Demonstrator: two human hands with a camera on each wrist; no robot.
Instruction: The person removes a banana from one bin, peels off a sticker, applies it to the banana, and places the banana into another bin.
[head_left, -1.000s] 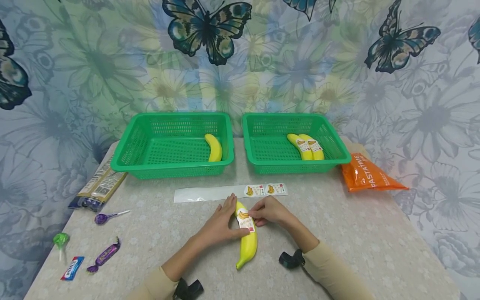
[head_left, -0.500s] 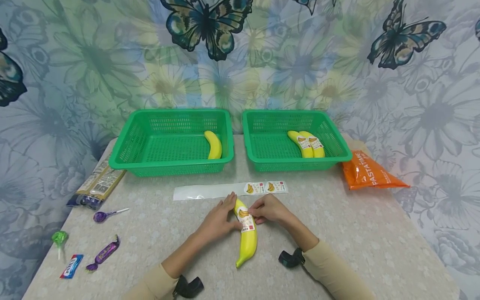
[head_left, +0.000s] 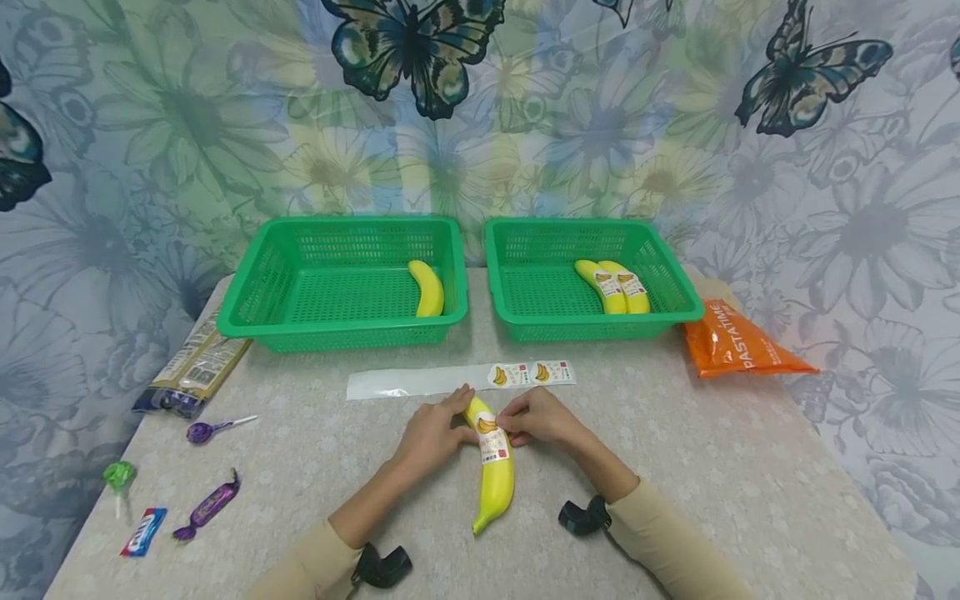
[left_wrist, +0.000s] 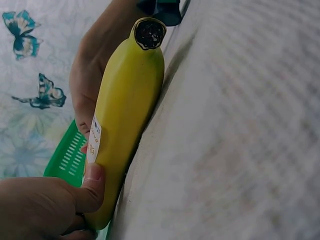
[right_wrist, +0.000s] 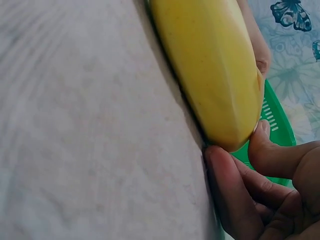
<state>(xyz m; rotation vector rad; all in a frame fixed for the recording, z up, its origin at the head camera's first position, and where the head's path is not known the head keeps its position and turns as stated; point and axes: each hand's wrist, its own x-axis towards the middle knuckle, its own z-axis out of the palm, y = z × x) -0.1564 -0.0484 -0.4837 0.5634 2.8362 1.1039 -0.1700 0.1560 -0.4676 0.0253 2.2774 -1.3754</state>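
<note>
A yellow banana [head_left: 495, 497] lies lengthwise on the table before me, stem end toward me. On its upper half sits a white label [head_left: 492, 446] printed with bananas. My left hand [head_left: 433, 437] holds the far end from the left; in the left wrist view its thumb [left_wrist: 94, 177] presses at the label's edge. From the right, my right hand [head_left: 542, 419] holds the banana's side with thumb and fingertips beside the label. The right wrist view has that thumb [right_wrist: 260, 137] against the peel and a fingertip [right_wrist: 220, 160] low by the tabletop.
Behind the hands lies a backing strip [head_left: 420, 382] with two labels. A left green basket [head_left: 345, 337] holds one plain banana; a right green basket [head_left: 600, 332] holds two labelled ones. Candies and lollipops [head_left: 201, 432] lie left, near a gold packet [head_left: 198, 375]. An orange bag [head_left: 738, 342] sits right.
My left hand has slid back and leftward along the banana, its thumb moving from across the label to the far end's left side. The right hand has stayed nearly still.
</note>
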